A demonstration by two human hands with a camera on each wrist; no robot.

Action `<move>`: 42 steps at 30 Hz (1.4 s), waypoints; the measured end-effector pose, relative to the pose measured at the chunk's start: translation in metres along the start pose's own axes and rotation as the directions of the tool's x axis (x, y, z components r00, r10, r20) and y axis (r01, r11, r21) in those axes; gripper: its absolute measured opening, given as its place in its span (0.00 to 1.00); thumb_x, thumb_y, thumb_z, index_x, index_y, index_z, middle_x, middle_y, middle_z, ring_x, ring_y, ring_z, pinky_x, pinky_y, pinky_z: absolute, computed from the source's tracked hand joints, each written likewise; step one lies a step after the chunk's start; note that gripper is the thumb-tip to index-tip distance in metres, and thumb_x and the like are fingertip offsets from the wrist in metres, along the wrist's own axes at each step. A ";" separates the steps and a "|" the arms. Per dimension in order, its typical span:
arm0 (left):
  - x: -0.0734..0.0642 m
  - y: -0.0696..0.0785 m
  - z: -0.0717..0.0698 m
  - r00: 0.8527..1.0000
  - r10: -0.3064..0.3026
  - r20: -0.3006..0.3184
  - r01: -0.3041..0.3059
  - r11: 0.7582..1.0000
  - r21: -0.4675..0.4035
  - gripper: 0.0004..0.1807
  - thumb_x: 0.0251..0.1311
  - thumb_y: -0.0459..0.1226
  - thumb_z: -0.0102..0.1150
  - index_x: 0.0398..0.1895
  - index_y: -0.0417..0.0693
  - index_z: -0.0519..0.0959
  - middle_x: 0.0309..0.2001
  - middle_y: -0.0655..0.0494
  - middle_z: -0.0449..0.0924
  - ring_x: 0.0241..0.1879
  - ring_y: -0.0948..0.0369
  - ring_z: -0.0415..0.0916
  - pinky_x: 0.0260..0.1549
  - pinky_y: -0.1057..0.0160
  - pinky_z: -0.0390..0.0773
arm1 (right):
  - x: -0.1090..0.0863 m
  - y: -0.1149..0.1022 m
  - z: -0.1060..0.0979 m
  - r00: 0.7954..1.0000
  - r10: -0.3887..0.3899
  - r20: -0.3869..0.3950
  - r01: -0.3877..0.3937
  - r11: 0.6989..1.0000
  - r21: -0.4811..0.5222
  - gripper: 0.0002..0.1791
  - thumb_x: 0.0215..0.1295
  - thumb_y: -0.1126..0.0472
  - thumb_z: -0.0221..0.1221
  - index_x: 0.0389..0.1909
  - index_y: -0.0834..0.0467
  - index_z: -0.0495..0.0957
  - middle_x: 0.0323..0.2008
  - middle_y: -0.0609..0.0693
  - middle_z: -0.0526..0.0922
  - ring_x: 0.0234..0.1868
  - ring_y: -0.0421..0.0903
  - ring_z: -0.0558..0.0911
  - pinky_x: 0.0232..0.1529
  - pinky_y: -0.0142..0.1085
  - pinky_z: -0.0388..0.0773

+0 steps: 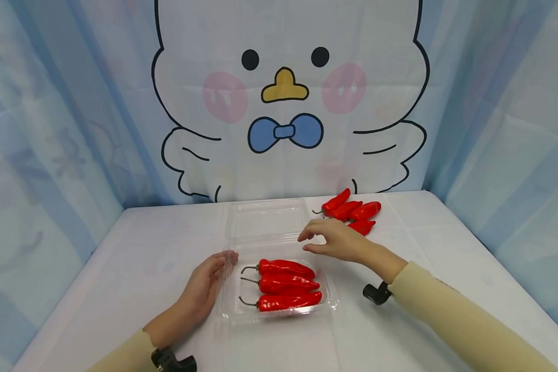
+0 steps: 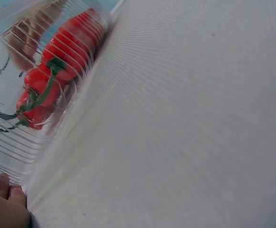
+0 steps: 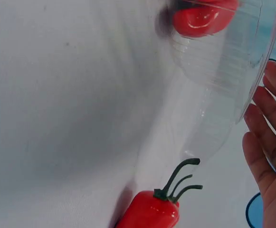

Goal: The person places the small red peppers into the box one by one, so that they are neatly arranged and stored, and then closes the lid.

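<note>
A clear plastic clamshell box (image 1: pixel 327 305) lies with its lid (image 1: pixel 267 219) folded back on the table. Three red chili peppers (image 1: pixel 285 284) are side by side inside it, green stems toward the left. Along the box's left wall rests my left hand (image 1: pixel 206 281); its fingertips touch the plastic near the hinge, and the left wrist view shows these fingers (image 2: pixel 2 185) at the box's corner. My right hand (image 1: pixel 337 240) hovers over the box's back right, thumb and fingers apart, holding nothing. Its fingers (image 3: pixel 266 114) spread near the clear plastic in the right wrist view.
Several more red peppers (image 1: pixel 365 211) lie in a loose group at the back right of the white table (image 1: pixel 158 268), just behind my right hand. A curtain (image 1: pixel 283 170) with a cartoon figure hangs along the table's back edge.
</note>
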State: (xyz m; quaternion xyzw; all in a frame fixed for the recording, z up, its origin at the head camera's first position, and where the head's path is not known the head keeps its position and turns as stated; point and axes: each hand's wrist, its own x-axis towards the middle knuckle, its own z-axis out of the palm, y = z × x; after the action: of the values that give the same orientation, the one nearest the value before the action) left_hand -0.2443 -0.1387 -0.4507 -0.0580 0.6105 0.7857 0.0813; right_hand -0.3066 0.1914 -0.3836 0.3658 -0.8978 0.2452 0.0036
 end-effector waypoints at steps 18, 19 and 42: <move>-0.002 0.002 -0.002 1.000 -0.003 -0.012 0.003 1.000 0.000 0.26 0.77 0.37 0.42 0.72 0.32 0.65 0.70 0.46 0.72 0.67 0.60 0.71 0.72 0.60 0.64 | -0.020 0.033 -0.020 0.989 0.141 -0.044 -0.147 0.971 -0.191 0.13 0.64 0.56 0.70 0.49 0.49 0.87 0.54 0.49 0.85 0.61 0.53 0.79 0.58 0.50 0.83; -0.002 0.002 -0.002 1.000 -0.005 -0.013 0.005 1.000 -0.001 0.26 0.77 0.37 0.42 0.71 0.32 0.65 0.70 0.46 0.72 0.67 0.61 0.71 0.72 0.60 0.64 | -0.021 0.035 -0.020 0.988 0.146 -0.045 -0.152 0.970 -0.191 0.14 0.63 0.56 0.70 0.49 0.49 0.87 0.54 0.50 0.85 0.61 0.54 0.79 0.58 0.51 0.82; -0.001 0.001 0.001 1.000 -0.014 0.002 0.014 1.000 0.006 0.26 0.76 0.37 0.41 0.71 0.33 0.66 0.72 0.44 0.69 0.70 0.58 0.68 0.72 0.61 0.64 | -0.048 0.096 -0.031 0.970 0.218 -0.104 -0.234 0.955 -0.180 0.13 0.65 0.64 0.66 0.50 0.53 0.84 0.51 0.52 0.83 0.56 0.54 0.79 0.58 0.55 0.82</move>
State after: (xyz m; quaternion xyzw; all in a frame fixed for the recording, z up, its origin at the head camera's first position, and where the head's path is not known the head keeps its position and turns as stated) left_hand -0.2437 -0.1385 -0.4492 -0.0609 0.6125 0.7833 0.0876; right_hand -0.3405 0.2953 -0.4074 0.2481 -0.9522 0.1719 0.0480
